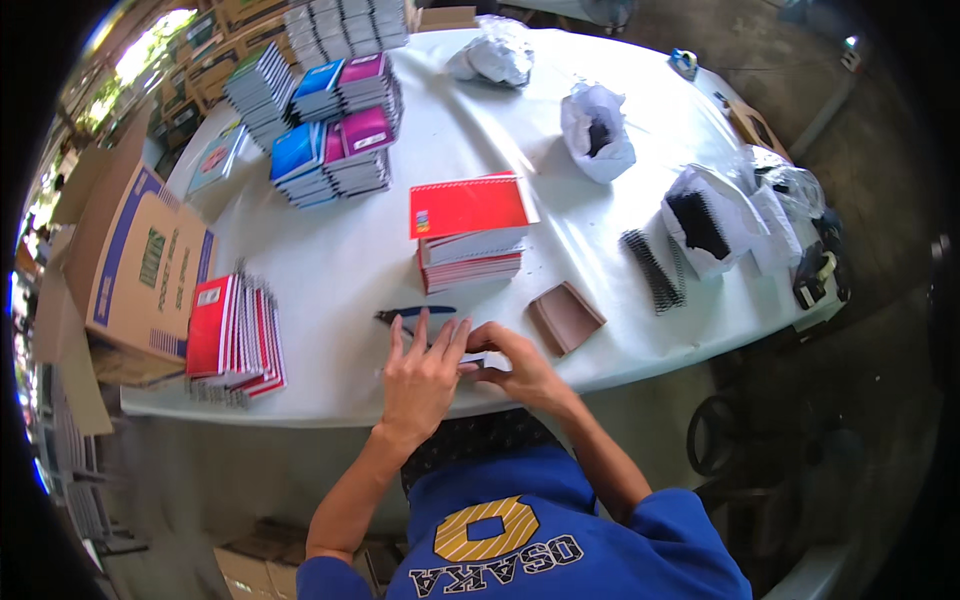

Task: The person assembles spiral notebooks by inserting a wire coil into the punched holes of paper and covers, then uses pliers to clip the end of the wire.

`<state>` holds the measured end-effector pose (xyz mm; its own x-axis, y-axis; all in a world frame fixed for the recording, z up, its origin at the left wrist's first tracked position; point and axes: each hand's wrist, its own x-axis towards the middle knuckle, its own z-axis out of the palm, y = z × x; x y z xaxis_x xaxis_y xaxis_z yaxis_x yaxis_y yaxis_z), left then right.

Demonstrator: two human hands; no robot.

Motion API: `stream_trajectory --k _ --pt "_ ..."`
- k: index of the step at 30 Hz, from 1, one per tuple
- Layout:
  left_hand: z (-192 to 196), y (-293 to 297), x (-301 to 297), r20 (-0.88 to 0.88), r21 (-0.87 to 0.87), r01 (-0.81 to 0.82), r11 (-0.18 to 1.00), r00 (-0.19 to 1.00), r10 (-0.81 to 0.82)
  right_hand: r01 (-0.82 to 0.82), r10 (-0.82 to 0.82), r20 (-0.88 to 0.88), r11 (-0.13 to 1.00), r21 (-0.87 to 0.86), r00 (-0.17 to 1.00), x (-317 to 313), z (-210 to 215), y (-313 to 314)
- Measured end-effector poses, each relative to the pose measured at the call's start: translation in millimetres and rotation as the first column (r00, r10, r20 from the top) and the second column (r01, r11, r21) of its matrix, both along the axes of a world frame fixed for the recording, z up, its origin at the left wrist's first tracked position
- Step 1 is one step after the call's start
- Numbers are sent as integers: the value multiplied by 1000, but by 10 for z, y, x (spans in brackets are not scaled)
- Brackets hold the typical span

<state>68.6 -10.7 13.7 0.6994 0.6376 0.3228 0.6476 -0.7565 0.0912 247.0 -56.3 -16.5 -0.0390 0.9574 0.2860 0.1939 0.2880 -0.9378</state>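
Note:
At the table's near edge, my left hand (420, 378) lies palm down with its fingers stretched out. Close beside it, my right hand (525, 368) is curled, thumb and fingers closed around a small white-edged piece (492, 361), mostly hidden by both hands. Dark-handled pliers or cutters (430, 311) lie just beyond my left fingertips. Farther off stands a stack of red notebooks (470, 265), topped by a red spiral-edged notebook (468, 208). An open brown cardboard tray (566, 318) sits to the right of my right hand.
Red spiral notebooks (232, 335) stand at left beside a large carton (150, 265). Blue and purple notebooks (335, 150) are stacked at the back left. On the right, loose black spiral coils (655, 270) lie near a white bag of coils (700, 222); another bag (598, 135) stands behind.

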Motion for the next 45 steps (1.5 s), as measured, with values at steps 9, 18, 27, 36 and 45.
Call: stream_trajectory --k 9,18,27,36,45 --pt "72 205 80 3 -114 163 980 987 -163 694 -632 774 540 476 -39 2337 -101 226" --pt "123 220 79 -10 -163 80 983 997 -82 622 -595 802 648 440 52 2564 184 186" --pt "59 261 43 -16 -102 118 988 993 -120 154 -204 410 976 150 889 856 565 -22" --pt "96 243 24 -33 -64 139 988 989 -142 105 -71 303 990 -97 950 541 434 7" --pt "97 261 28 -26 -70 169 983 985 -171 -20 44 348 997 -71 936 593 417 79"
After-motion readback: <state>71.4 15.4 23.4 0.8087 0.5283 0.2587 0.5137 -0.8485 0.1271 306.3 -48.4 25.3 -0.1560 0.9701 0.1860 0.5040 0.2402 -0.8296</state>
